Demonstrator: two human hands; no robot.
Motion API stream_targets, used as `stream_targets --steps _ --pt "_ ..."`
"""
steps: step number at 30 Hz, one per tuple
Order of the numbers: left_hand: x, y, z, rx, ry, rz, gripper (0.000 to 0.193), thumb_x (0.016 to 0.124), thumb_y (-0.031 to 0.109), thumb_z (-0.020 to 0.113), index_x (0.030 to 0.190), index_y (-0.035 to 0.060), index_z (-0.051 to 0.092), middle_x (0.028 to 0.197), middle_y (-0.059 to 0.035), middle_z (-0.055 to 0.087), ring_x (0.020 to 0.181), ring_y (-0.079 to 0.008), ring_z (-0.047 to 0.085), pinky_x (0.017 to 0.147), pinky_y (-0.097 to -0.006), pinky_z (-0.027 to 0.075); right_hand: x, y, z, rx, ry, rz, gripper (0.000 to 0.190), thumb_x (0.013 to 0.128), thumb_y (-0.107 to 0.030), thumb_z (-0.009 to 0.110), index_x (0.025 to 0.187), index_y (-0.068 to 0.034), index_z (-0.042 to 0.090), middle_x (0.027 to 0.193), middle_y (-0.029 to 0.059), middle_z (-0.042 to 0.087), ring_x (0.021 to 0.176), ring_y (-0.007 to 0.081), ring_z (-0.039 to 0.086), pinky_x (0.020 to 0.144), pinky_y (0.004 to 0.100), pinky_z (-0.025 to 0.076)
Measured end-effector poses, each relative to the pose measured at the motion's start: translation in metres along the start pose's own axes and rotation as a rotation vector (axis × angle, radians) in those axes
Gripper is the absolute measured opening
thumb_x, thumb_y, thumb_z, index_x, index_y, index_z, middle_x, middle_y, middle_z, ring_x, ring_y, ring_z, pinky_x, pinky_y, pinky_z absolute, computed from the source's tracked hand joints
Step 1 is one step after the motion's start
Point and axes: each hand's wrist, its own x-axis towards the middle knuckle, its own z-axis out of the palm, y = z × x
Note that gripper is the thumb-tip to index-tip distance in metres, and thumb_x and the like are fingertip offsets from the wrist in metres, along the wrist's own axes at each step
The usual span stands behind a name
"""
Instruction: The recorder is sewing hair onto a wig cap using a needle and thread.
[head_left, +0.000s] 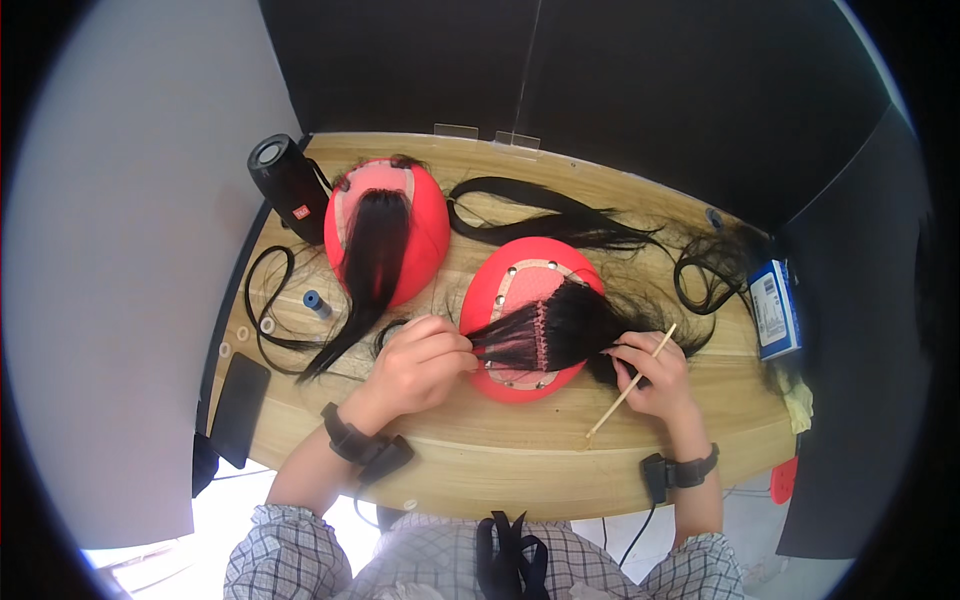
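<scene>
A red dome-shaped wig block (487, 281) stands before me, with a piece of pale mesh (525, 289) fixed on it by shiny round-headed pins. Black hair (577, 326) grows from the mesh and parts along a line. My left hand (424, 367) pinches the strands drawn to the left of that parting. At the block's right side my right hand (652, 371) holds a thin wooden stick (630, 382), which slants across the fingers. Its fingertips also touch the ends of the hair on the right; whether they grip it I cannot tell.
A second red block (427, 247) with a hair piece (375, 247) stands back left, beside a black speaker (289, 187). Loose black hair (540, 206) lies behind. A blue-and-white box (775, 309) is at the right, a dark phone-like slab (240, 409) at the left, near a small blue cylinder (316, 304).
</scene>
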Motion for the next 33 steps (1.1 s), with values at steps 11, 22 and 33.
stream_targets --steps 11,22,33 --pt "-0.002 -0.002 0.002 -0.031 0.002 -0.028 0.022 0.061 -0.003 0.065 0.082 0.0038 0.067 0.086 -0.0080 0.063 0.083 -0.0266 0.061 0.071 -0.0372 0.052 0.000 0.000 -0.006 0.350 -0.137 0.254 0.027 0.072 0.003 0.074 0.098 -0.003 0.069 0.097 0.0113 0.069 0.094 0.0251 0.068 0.083 0.0339 0.053" --pt "-0.001 0.005 0.000 -0.008 0.019 0.032 0.024 0.059 0.001 0.065 0.083 0.0045 0.069 0.085 -0.0073 0.062 0.081 -0.0255 0.061 0.069 -0.0353 0.051 -0.042 -0.001 -0.077 0.255 0.353 0.762 0.026 0.084 0.005 0.069 0.110 -0.001 0.069 0.105 0.0109 0.071 0.091 0.0161 0.066 0.082 0.0275 0.051" --pt "-0.003 0.008 0.000 0.046 0.063 0.130 0.028 0.060 0.004 0.062 0.086 0.0058 0.071 0.084 -0.0063 0.060 0.076 -0.0252 0.059 0.065 -0.0378 0.049 0.002 -0.113 0.011 -0.269 -0.046 -0.048 0.041 0.079 -0.007 0.072 0.120 -0.008 0.071 0.060 -0.0010 0.029 0.053 0.0131 0.040 0.050 0.0282 0.037"
